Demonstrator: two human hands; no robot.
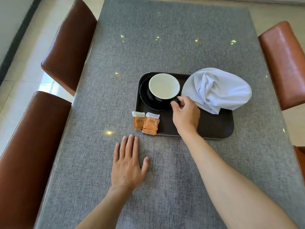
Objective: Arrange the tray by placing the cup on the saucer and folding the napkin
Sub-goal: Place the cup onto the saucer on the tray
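Cup – black outside, white inside, upright on black saucer, tray's 10 o'clock corner. Napkin – white, crumpled, unfolded, at tray's 2 o'clock, overhanging rim.

Glossy cup, cloth napkin, matt tray

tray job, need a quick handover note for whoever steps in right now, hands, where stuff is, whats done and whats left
Right hand: pinches the handle of the cup, which sits over the saucer at the tray's far left; full contact cannot be told.
Left hand: flat on the table, near the tray's front edge, holding nothing.
Napkin: crumpled on the tray's far right, hanging past the rim.
Three orange sachets lie across the tray's near left corner.
Done: cup at the saucer, not yet released.
Left: let go of the cup, fold the napkin.
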